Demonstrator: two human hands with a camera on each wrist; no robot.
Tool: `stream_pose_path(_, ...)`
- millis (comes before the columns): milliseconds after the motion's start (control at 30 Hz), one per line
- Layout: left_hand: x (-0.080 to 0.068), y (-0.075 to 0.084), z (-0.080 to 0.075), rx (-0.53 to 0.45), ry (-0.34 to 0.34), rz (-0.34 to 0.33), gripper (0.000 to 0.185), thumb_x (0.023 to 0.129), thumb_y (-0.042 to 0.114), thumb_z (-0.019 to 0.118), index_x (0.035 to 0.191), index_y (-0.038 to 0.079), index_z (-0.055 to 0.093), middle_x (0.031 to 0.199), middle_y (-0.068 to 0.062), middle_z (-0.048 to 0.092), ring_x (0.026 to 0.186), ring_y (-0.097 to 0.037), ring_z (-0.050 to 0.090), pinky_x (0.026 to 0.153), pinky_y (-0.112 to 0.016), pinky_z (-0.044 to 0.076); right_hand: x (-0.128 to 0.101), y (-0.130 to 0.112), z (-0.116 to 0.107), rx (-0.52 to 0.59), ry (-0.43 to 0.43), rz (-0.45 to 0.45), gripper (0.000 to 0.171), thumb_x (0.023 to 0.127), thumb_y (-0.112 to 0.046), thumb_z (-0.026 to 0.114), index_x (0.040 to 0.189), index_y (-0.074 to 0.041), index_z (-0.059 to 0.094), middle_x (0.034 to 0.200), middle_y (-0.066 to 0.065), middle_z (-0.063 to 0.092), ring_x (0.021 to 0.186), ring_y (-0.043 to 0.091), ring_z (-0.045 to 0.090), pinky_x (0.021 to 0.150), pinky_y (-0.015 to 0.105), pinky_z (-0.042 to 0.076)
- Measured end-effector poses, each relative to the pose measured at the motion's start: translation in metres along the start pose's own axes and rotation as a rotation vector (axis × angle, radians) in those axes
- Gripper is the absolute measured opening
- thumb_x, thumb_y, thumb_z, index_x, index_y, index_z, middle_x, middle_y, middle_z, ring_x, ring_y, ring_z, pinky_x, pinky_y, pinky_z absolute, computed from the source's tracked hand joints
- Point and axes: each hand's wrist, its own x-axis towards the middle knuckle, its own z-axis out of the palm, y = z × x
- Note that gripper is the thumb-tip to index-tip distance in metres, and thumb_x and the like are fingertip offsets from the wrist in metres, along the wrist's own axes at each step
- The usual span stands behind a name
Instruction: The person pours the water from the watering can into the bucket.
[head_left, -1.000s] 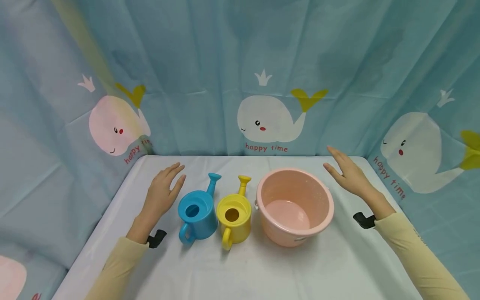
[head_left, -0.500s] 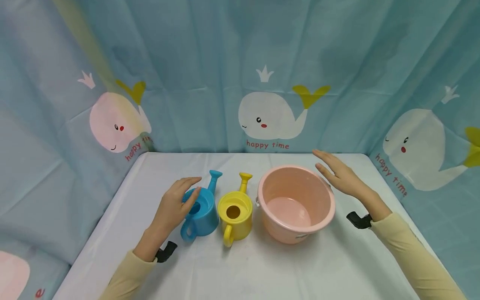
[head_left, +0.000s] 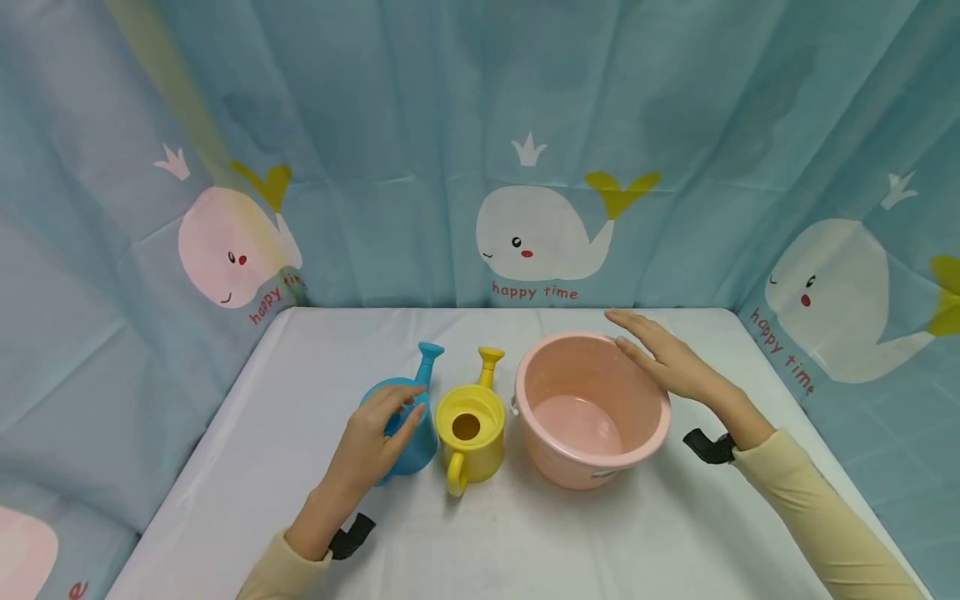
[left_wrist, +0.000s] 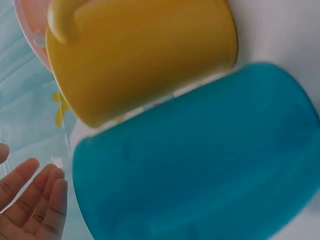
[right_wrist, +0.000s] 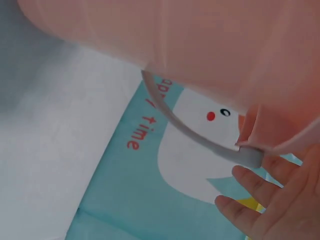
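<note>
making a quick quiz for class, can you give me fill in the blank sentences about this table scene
1. The left hand hovers over the ____ watering can.
2. The yellow watering can stands between the blue one and the pink ____.
3. The right hand is at the bucket's far ____.
4. The curtain behind the table shows white ____.

Missing words: blue; bucket; rim; whales
</note>
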Motion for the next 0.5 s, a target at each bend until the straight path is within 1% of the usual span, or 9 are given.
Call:
stream_pose_path(100,-0.003,0.005,0.004,-0.04,-0.02,0.003,0.026,0.086,0.011,0.066,0.112,0.009,0.063,0.101,0.0,0.062,0.083,-0.015,0.059,0.068,-0.029,0.053,0.0,-0.003,0.003,0.014,-0.011,-0.005,0.049,0.099,-0.035,0.043,0.145,-0.025,0.031,0.15,0.004,0.029,0.138,0.03,0.024,0.103,0.06,0.025)
stream_pose_path(200,-0.005,0.012,0.007,-0.057,-0.056,-0.012,0.025,0.088,0.015,0.064,0.112,0.009,0.063,0.1,0.0,0.062,0.082,-0.013,0.059,0.067,-0.028,0.054,0.0,-0.005,0.006,0.029,-0.024,-0.013,0.048,0.099,-0.035,0.042,0.144,-0.024,0.032,0.15,0.004,0.029,0.138,0.03,0.024,0.103,0.06,0.026)
stream_pose_path(300,-0.009,0.017,0.01,-0.053,-0.083,-0.029,0.025,0.089,0.019,0.063,0.112,0.009,0.062,0.099,0.003,0.061,0.081,-0.01,0.058,0.067,-0.026,0.053,0.0,-0.006,0.01,0.04,-0.036,-0.016,0.047,0.099,-0.035,0.041,0.144,-0.022,0.033,0.15,0.004,0.029,0.138,0.029,0.023,0.104,0.059,0.026)
stream_pose_path(400,-0.013,0.021,0.012,-0.067,-0.096,-0.046,0.024,0.089,0.02,0.063,0.112,0.009,0.062,0.095,0.005,0.059,0.079,-0.008,0.057,0.066,-0.025,0.053,-0.001,-0.005,0.014,0.041,-0.05,-0.021,0.047,0.099,-0.035,0.041,0.143,-0.02,0.034,0.149,0.006,0.03,0.139,0.029,0.023,0.104,0.059,0.025)
stream_pose_path(500,-0.017,0.023,0.014,-0.073,-0.104,-0.057,0.023,0.09,0.021,0.063,0.11,0.01,0.062,0.093,0.007,0.057,0.078,-0.006,0.055,0.065,-0.022,0.052,-0.001,-0.005,0.017,0.054,-0.058,-0.024,0.046,0.099,-0.035,0.041,0.143,-0.019,0.035,0.15,0.007,0.029,0.139,0.029,0.023,0.105,0.058,0.025)
